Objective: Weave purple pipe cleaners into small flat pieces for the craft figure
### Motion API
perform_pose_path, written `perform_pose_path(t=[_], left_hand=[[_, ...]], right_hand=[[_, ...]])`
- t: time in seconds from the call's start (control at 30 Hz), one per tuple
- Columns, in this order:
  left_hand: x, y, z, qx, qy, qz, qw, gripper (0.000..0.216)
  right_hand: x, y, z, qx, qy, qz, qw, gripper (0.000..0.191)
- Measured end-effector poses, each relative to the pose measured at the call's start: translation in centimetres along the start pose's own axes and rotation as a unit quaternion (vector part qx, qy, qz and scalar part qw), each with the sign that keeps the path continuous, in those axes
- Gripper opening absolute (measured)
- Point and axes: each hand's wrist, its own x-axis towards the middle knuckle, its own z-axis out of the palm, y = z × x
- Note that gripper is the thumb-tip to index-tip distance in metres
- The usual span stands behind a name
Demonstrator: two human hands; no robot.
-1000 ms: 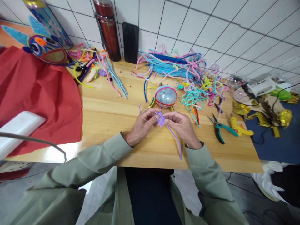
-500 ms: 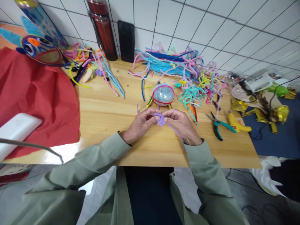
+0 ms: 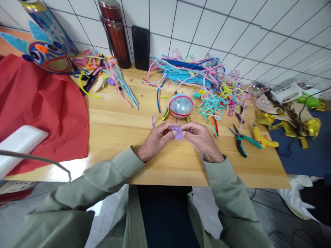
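Between my two hands is a small purple woven piece of pipe cleaner (image 3: 178, 134). My left hand (image 3: 159, 139) pinches its left side with thumb and fingers. On its right edge, my right hand (image 3: 200, 137) is closed in a pinch too. A loose purple strand trails from the piece under my right hand toward the wrist, and another purple end sticks up behind my left hand. Just beyond my fingers sits a clear plastic ball (image 3: 180, 106) banded with red pipe cleaner.
Many coloured pipe cleaners (image 3: 184, 77) lie along the tiled wall. Pliers (image 3: 241, 139) and a yellow glue gun (image 3: 263, 137) rest at right. A red cloth (image 3: 51, 110) with a white box (image 3: 23, 146) covers the left. A red thermos (image 3: 116, 38) and black phone (image 3: 141, 48) stand behind.
The view has shifted slightly, so everything appears a little lower. Both hands keep their pinch on the purple woven piece, with hardly any visible movement.
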Motion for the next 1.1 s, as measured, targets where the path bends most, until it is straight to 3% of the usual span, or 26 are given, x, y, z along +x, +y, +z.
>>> perform_pose_path(t=[0.53, 0.73, 1.1], left_hand=[[0.7, 1.0, -0.8, 0.027, -0.073, -0.017, 0.997, 0.031], [0.5, 1.0, -1.0, 0.031, -0.086, -0.032, 0.995, 0.033], [0.5, 1.0, -1.1, 0.117, -0.095, 0.023, 0.988, 0.027]], right_hand=[[0.3, 0.5, -0.6, -0.007, -0.009, 0.005, 1.000, 0.029], [0.4, 0.2, -0.6, -0.014, -0.024, 0.002, 1.000, 0.024], [0.3, -0.1, -0.5, -0.038, -0.023, -0.001, 0.999, 0.019]])
